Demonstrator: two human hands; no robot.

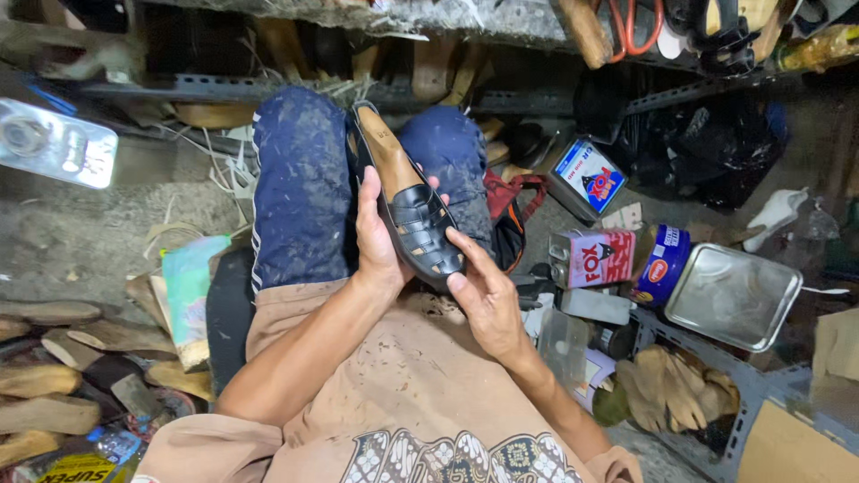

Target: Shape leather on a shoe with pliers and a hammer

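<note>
Cluttered workshop floor, left hand (378, 240) grip clasping black woven shoe (407, 204), right hand (483, 291) grip cupping its toe

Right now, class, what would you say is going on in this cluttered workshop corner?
A seated person in dusty blue trousers holds a black woven leather shoe over their lap with both bare hands. The left hand grips the shoe's side, while the right hand supports its toe end, thumb on the woven front. The tan insole faces up. To the right lie red-and-white glue tins, a blue round tin and a square metal lid. Wooden shoe lasts are piled to the left.
</note>
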